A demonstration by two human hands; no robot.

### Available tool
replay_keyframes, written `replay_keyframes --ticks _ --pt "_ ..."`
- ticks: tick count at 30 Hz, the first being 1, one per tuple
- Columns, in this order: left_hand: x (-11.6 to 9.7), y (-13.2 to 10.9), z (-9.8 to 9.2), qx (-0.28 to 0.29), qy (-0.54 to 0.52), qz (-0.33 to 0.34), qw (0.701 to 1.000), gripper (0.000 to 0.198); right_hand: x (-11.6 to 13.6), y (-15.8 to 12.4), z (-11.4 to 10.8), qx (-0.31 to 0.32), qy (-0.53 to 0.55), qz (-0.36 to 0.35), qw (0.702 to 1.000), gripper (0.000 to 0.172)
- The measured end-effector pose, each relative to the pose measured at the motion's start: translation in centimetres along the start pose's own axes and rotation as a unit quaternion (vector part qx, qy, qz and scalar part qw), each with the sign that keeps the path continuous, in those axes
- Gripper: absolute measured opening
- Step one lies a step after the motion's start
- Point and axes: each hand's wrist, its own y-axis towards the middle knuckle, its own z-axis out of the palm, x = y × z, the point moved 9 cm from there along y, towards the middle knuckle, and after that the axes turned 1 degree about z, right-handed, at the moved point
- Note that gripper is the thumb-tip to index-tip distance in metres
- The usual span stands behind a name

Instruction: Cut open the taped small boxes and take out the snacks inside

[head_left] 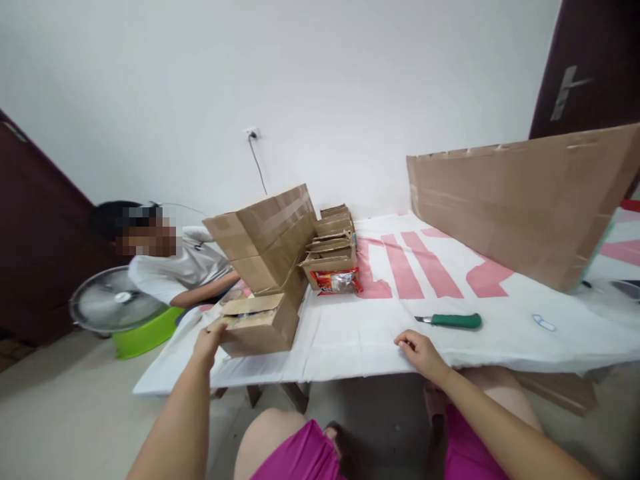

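Observation:
At the left of the table's front edge, my left hand (213,340) grips the near left corner of a small cardboard box (267,333). The box's top flaps stand slightly apart, and what lies inside is mostly hidden. My right hand (420,352) rests on the cloth by the front edge, fingers curled in, with nothing visible in them. Just beyond it lies a utility knife (456,321) with a green handle and its blade out, pointing left. A red plastic packet (340,281) leans against a row of open cardboard boxes (330,257).
Tall cardboard boxes (273,230) stand behind the small box. A large cardboard panel (510,200) rises at the right. The table has a white and pink cloth (350,333). Another person (185,267) sits at the left beside a fan (117,300) and a green basin (147,333).

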Motion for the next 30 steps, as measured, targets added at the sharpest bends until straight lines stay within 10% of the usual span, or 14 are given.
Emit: replay_keyframes --ticks 5,14,24,30 --pt "-1.7 -5.2 6.8 0.150 -0.041 -0.014 0.988 0.051 0.5 0.1 0.2 -0.003 0.002 -0.001 1.000 0.019" --pt "-14.0 -19.4 13.9 0.266 -0.061 0.152 0.950 0.051 -1.4 -1.1 -2.9 -0.161 0.055 0.023 0.985 0.051" --pt "-11.9 -20.2 15.2 0.167 -0.337 0.123 0.918 0.039 -2.7 -1.1 -4.9 -0.192 0.068 0.081 0.976 0.044" --pt "-12.7 -19.9 16.5 0.211 -0.427 0.130 0.869 0.037 -0.3 -0.8 -11.2 -0.179 -0.258 -0.045 0.948 0.030"
